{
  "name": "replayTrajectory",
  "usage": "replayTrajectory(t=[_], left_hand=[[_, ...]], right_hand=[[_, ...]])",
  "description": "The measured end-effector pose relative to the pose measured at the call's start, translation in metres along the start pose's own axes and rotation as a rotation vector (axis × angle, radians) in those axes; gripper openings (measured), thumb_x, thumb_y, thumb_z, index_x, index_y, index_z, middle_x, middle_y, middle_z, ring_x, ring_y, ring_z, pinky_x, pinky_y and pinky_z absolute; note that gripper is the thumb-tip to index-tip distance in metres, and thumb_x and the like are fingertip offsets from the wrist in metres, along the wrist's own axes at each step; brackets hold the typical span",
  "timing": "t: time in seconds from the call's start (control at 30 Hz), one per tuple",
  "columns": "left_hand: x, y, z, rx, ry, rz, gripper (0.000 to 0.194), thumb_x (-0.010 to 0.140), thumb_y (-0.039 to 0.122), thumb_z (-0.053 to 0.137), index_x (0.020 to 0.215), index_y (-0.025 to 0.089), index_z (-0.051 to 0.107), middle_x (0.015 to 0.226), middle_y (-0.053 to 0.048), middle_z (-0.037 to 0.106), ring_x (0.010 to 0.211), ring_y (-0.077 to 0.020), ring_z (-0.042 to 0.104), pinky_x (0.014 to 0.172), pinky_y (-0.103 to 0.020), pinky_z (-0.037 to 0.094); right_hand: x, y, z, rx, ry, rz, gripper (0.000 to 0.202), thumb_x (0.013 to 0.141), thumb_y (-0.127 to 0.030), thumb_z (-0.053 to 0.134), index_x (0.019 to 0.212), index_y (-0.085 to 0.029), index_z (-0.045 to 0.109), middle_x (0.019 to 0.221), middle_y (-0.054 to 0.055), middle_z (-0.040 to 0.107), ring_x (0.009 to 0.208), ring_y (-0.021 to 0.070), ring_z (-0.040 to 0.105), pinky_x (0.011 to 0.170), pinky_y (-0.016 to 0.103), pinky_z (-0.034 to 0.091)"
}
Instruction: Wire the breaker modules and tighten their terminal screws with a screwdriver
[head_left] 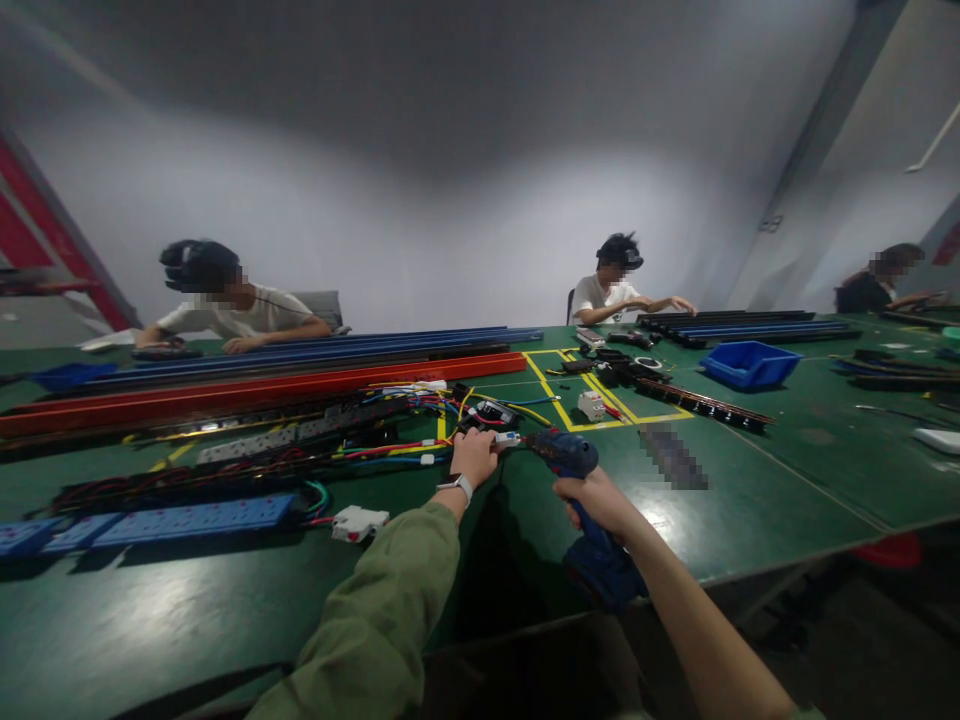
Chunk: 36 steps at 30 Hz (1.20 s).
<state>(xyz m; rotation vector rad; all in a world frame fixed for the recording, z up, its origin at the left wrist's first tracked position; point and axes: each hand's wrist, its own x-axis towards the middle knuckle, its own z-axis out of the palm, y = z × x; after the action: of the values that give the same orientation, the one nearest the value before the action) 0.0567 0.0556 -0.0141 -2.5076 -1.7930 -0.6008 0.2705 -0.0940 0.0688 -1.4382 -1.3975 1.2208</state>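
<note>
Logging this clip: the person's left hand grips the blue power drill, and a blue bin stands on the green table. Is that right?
Not quite. The head view shows the right hand gripping the blue power drill, not the left hand. A blue bin does stand on the green table.

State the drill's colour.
Mainly dark blue: the drill in the right hand shows best in the head view.
</note>
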Motion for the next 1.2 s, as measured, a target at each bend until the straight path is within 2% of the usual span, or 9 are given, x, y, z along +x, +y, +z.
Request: replayTrajectory(t=[0.23,0.77,0.97,1.2], left_hand=[[0.001,-0.001,0.004,0.017,0.004,-0.002,0.027,0.094,0.037,0.052,0.115,0.027,0.065,0.108,-0.008,0.070,0.110,-0.0280,0.052,0.094,-0.044,0.030],[-0.001,0.002,-0.002,0.010,-0.014,-0.017,0.026,0.093,0.035,0.052,0.114,0.026,0.065,0.108,-0.009,0.069,0.111,-0.0282,0.052,0.096,-0.044,0.031],[-0.002,0.005,-0.006,0.022,-0.038,-0.043,0.027,0.093,0.036,0.052,0.113,0.026,0.066,0.108,-0.010,0.069,0.111,-0.0287,0.052,0.097,-0.044,0.031],[-0.002,0.003,-0.003,0.011,-0.023,-0.029,0.028,0.093,0.037,0.051,0.114,0.026,0.066,0.107,-0.010,0.068,0.111,-0.0287,0.052,0.096,-0.044,0.031]], right_hand=[[-0.001,-0.002,-0.001,-0.016,-0.003,0.007,0.010,0.071,-0.022,0.059,0.068,-0.020,0.050,0.041,-0.004,0.048,0.037,0.0119,0.046,0.040,0.023,0.034],[-0.007,-0.010,0.000,0.021,0.007,0.035,0.010,0.071,-0.022,0.061,0.073,-0.020,0.051,0.040,-0.006,0.047,0.036,0.0119,0.046,0.041,0.022,0.033],[-0.005,-0.008,-0.001,0.013,-0.022,0.009,0.011,0.072,-0.023,0.061,0.072,-0.019,0.051,0.040,-0.006,0.047,0.036,0.0119,0.047,0.041,0.023,0.035],[-0.006,-0.006,0.001,0.023,-0.004,0.009,0.013,0.072,-0.022,0.061,0.070,-0.020,0.048,0.041,-0.006,0.048,0.036,0.0110,0.047,0.040,0.022,0.034]])
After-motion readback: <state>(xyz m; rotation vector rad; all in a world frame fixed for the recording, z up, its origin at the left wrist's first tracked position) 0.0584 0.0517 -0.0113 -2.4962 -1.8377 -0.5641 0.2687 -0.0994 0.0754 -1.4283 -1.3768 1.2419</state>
